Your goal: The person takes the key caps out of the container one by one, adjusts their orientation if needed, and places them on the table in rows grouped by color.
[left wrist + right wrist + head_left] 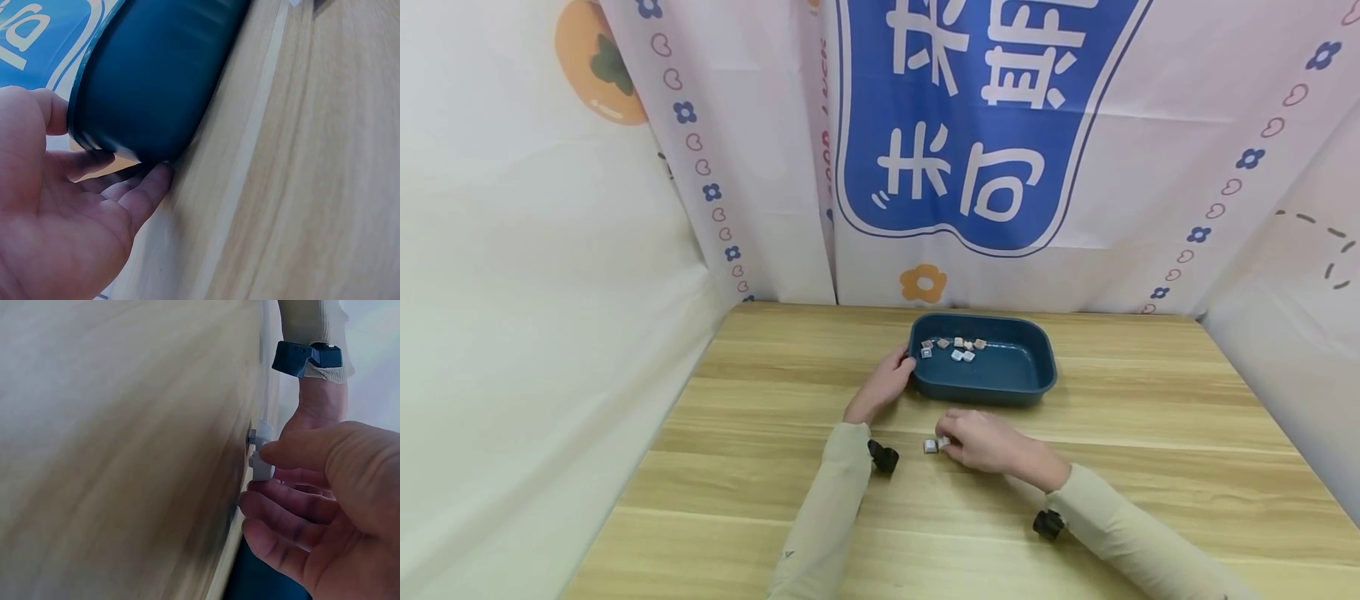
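Note:
My left hand [889, 379] is at the left end of a dark teal tray [985, 393]. In the left wrist view, its thumb meets the rim while the other fingers rest against the outer wall [137, 94], low down near the tabletop. In front of the tray, my right hand [981, 440] pinches a pale keycap [943, 442] between thumb and fingers. Another pale keycap [930, 446] sits just left of it on the table. The right wrist view shows the pinched keycap [263, 469] on its side, its stem facing the wood.
Several small keycaps [958, 342], white and brownish, lie in the tray toward its left and back. The wood-grain table [737, 467] carries everything. Behind it hangs a printed curtain [775, 275]. Black wrist cameras [883, 457] are worn on both sleeves.

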`<state>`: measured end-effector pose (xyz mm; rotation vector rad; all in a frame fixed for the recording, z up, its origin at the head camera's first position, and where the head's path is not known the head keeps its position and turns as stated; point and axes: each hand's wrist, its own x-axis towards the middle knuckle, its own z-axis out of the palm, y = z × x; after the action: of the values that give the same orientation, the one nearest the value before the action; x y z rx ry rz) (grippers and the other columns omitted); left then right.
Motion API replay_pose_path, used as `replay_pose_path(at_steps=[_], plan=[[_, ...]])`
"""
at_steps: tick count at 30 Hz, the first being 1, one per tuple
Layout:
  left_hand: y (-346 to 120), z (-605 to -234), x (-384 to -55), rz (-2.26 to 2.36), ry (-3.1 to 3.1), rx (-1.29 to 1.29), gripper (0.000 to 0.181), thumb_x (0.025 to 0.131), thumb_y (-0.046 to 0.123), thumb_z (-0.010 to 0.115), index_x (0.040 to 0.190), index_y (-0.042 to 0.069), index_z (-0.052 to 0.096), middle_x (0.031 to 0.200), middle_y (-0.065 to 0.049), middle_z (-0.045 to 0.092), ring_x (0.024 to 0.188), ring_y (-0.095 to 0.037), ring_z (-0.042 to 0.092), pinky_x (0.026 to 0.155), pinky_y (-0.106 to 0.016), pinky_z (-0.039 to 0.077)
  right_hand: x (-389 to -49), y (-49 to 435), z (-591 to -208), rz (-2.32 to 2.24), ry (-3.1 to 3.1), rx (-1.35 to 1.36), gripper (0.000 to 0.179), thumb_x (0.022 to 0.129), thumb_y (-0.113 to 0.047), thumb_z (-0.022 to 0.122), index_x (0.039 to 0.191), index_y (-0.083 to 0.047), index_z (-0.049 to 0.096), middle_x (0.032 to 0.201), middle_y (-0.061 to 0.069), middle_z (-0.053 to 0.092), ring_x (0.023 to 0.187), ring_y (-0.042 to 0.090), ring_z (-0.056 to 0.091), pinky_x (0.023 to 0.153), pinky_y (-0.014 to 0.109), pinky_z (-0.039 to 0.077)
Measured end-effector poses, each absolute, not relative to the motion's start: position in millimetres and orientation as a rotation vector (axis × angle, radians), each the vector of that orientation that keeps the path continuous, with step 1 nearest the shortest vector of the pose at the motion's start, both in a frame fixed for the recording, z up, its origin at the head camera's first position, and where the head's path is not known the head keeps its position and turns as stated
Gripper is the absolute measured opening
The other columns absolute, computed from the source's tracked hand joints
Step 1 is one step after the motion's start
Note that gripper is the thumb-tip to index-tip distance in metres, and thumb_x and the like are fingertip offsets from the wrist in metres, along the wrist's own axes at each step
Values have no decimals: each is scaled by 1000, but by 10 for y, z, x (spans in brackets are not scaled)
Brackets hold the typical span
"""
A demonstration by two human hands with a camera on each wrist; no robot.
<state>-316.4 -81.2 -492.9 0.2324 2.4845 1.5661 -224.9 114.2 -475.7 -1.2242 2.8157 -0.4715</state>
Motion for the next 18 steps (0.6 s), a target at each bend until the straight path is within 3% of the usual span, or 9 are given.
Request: replay_pose_path(at_steps=[18], plan=[[-815, -4911, -3146, 1551, 2507, 258, 51, 97, 31, 36, 146, 16, 31, 147, -4, 35, 134, -21, 31, 110, -44, 26, -2233, 1108, -4769, -485, 2802, -1266, 5, 83, -18, 67, 87, -17, 65, 81, -7, 57, 66, 3, 49, 59, 20, 46]])
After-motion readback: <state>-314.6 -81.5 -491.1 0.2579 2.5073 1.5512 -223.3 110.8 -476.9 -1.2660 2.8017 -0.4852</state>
